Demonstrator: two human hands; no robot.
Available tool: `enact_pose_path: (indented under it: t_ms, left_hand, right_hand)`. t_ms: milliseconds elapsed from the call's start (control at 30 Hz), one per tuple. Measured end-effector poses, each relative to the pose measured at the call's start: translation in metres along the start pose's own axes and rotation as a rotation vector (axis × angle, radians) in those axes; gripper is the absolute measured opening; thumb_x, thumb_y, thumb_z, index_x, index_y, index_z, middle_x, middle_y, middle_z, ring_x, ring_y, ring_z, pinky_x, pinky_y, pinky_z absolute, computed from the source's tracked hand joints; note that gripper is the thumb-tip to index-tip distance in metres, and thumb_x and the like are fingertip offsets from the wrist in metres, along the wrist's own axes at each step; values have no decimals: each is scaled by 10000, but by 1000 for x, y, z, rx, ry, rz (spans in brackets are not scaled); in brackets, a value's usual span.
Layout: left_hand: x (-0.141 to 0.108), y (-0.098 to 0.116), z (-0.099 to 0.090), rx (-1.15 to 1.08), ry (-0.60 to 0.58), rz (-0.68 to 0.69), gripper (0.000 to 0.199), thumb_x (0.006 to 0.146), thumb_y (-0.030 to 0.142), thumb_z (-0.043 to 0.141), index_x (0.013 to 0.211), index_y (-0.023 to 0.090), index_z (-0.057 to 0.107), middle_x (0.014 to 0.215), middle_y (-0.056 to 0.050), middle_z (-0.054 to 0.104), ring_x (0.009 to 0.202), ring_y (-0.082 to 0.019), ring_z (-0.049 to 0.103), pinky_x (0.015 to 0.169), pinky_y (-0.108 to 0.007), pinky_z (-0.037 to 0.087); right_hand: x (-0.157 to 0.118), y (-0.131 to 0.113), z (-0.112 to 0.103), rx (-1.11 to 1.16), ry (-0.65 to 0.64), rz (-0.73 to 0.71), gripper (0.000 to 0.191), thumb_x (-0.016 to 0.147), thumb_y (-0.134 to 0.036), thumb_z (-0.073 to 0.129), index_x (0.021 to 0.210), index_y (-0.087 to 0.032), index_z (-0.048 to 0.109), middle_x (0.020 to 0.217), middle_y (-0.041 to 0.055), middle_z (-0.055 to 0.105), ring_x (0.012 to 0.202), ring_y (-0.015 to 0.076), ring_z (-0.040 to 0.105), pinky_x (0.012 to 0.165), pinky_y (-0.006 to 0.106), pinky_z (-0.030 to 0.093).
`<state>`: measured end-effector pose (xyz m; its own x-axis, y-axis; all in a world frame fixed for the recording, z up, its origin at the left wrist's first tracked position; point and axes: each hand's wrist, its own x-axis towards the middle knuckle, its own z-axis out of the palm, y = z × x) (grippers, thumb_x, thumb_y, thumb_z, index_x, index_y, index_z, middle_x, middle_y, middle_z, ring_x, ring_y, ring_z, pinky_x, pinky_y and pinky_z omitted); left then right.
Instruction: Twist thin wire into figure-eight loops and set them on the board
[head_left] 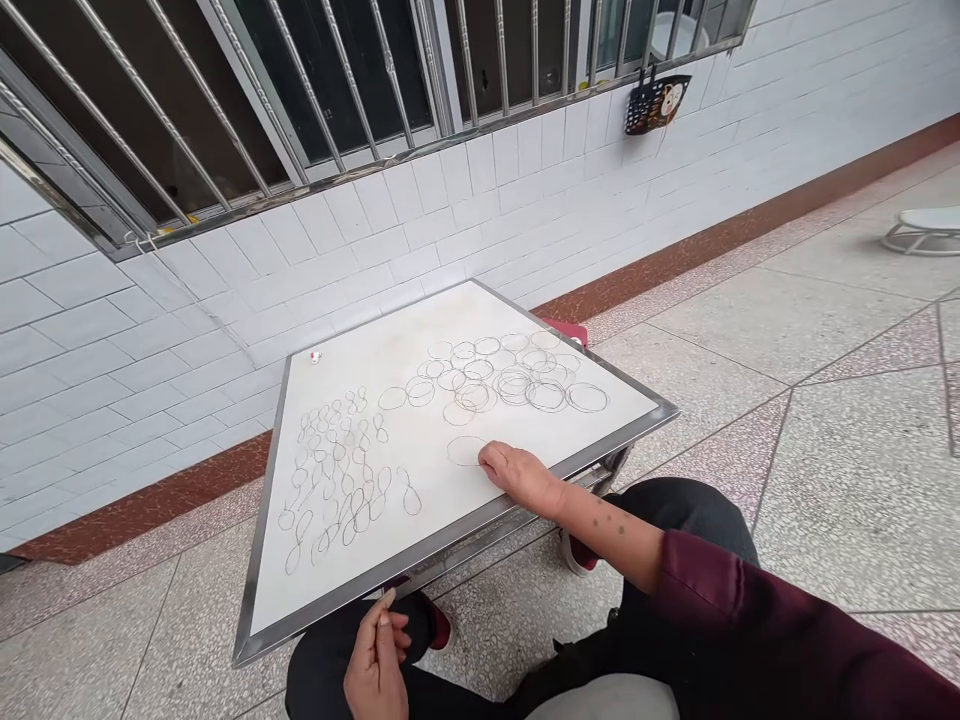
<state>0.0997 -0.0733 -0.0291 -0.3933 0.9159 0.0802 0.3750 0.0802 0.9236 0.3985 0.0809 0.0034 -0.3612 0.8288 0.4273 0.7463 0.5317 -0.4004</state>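
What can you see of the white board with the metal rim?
A flat white board framed by a shiny steel rim, on a metal stand beside a tiled wall. Dark hand-drawn circles fill its right part, narrow looped figures its left. A small white-and-red object lies near the far corner, and the right hand rests on the board.

barred window (337,70) set in white tiled wall (480,210), dark patterned basket (656,105) hanging under the bars, brown skirting strip (750,240) along the base, speckled terrazzo floor (847,480) with pink bands, small red object (562,332), low round white seat (921,230) at right edge, maybe a stool.
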Motion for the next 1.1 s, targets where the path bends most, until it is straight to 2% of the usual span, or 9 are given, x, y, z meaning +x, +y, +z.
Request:
enact_pose_path:
  t_ms: [167,233,300,433,600,767,867,1000,1100]
  left_hand:
    - [16,87,30,-530,-240,-374,403,741,408,773,1036,141,707,980,-135,746,771,-177,681,668,-282,544]
    - [26,110,38,-641,-250,-447,342,762,359,765,1017,139,709,950,-134,743,762,-163,677,650,-262,537]
    - [30,122,42,-702,-269,-490,297,773,332,756,998,143,714,931,-118,739,733,-138,662,632,-237,527]
    - [23,124,45,-717,-326,-486,287,699,243,810,960,153,731,868,-72,719,633,-88,605,548,-188,488]
    - [13,122,41,-807,-298,-556,283,642,154,823,915,153,750,824,-51,688,627,-76,592,533,-168,493]
    - [10,122,40,-820,-288,-574,186,693,120,781,869,165,742,831,-50,679,660,-94,617,592,-193,541]
    - [5,123,42,-900,-276,-649,133,741,68,732,846,151,723,821,-47,674,659,-85,626,598,-171,544]
    - [-4,125,44,-981,-247,-693,139,795,6,660,851,126,701,805,-48,674,661,-74,637,611,-155,541]
    - [-8,128,44,-1027,-223,-726,136,818,1,637,861,116,694,787,-50,676,642,-80,637,599,-169,543]
  right_hand:
    - [-32,-47,-18,231,88,-204,141,951,-125,399,967,-203,515,897,52,595,803,170,569,696,278,484]
    - [-41,-60,-24,259,68,-275,138,955,-128,395,973,-203,510,902,61,600,819,178,561,705,288,489]
    - [-47,-67,-29,266,37,-319,144,963,-132,389,977,-202,514,907,66,612,827,182,556,724,299,493]
    - [-54,-68,-35,265,4,-357,169,976,-139,384,1016,-188,540,940,79,632,877,188,560,770,309,502]
    - [-57,-69,-39,235,-11,-389,239,987,-154,389,1101,-194,596,1009,93,643,934,190,567,785,305,508]
    - [-61,-78,-38,253,-16,-378,264,971,-123,402,1103,-197,619,1033,84,650,936,183,578,789,290,518]
    - [-64,-84,-36,249,-11,-387,234,979,-150,429,1086,-202,630,987,72,657,869,173,578,752,282,518]
    - [-68,-90,-33,258,50,-377,267,971,-116,433,1111,-217,636,953,58,668,826,159,595,681,254,510]
    - [-69,-94,-31,301,72,-332,286,968,-105,429,1127,-219,638,976,67,671,845,158,618,684,247,520]
